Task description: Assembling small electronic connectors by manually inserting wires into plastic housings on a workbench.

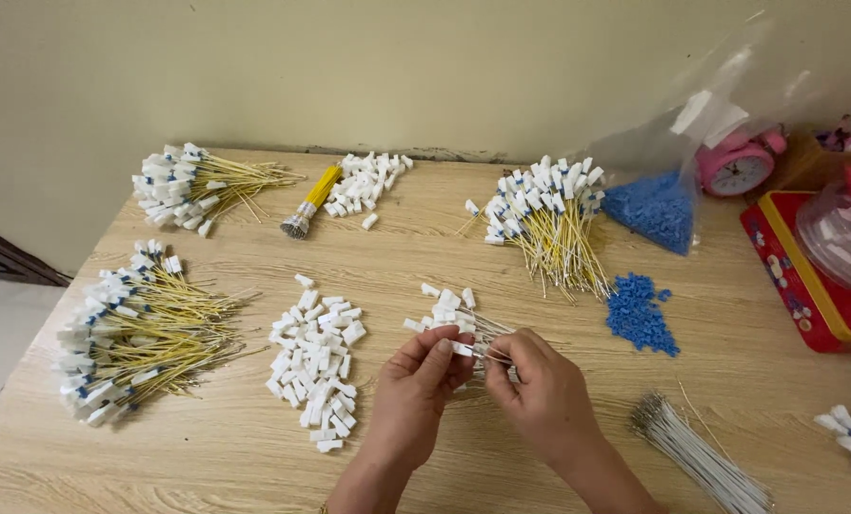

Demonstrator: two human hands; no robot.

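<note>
My left hand [416, 385] pinches a small white plastic connector [461, 348] between thumb and fingertips. My right hand [540, 385] grips a thin white wire [494, 356] whose end meets that connector. Both hands hover over the wooden table [416, 243], just in front of a small fan of white wires with white connectors [449, 312]. A pile of loose white connectors [316, 362] lies to the left of my left hand.
Bundles of yellow wires with connectors lie at the left [135, 333] and far left [192, 181]. A white-wire bundle [544, 214], blue beads [640, 314], a bag of beads [654, 205], a pink clock [735, 164], a red tin [806, 276] and bare wires [697, 455] sit right.
</note>
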